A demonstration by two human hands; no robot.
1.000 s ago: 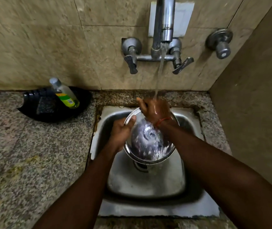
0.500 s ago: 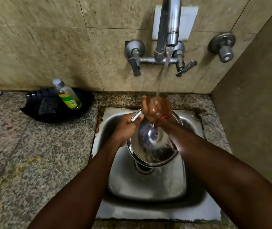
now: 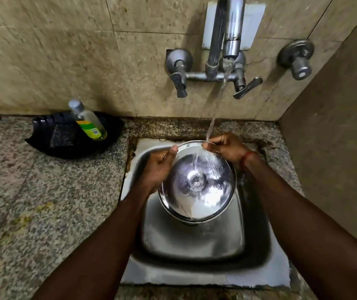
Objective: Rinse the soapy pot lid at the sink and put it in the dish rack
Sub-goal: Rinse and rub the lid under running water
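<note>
The left hand [image 3: 157, 167] pinched the left rim of the steel pot lid [image 3: 197, 187], and the right hand [image 3: 227, 148] pinched its far rim. The lid sat between and just below them, over the sink [image 3: 195, 276]. Round, without a long axis, it tilted far edge up, facing the viewer, under the tap [image 3: 232, 40].

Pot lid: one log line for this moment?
stage: rinsing | lid: over sink, under running water | left hand: grips rim | right hand: pinches rim
</note>
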